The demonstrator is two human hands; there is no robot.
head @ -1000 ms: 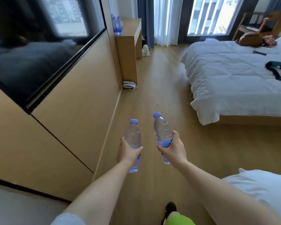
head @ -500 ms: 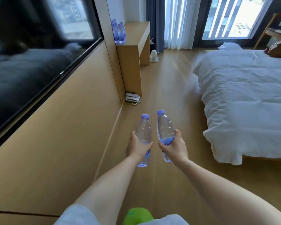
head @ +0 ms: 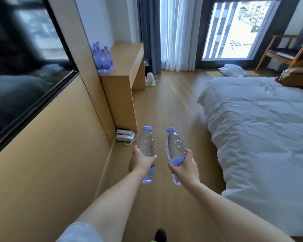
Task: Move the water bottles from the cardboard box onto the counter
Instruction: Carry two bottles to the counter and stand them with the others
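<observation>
Left hand grip clamped on left bottle; right hand likewise on right bottle, over floor between counter and bed.

Bottle cluster stands on the far-left counter; telephone lies on the floor at its near end; kettle beyond; bed right; chair far right

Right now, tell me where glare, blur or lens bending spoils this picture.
Head view: the window is blown out white; the dark wall screen mirrors the room; wide-angle bending curves the wall panel and bed edges; bottles on the counter look soft; the two held bottles stay fairly sharp.
</observation>
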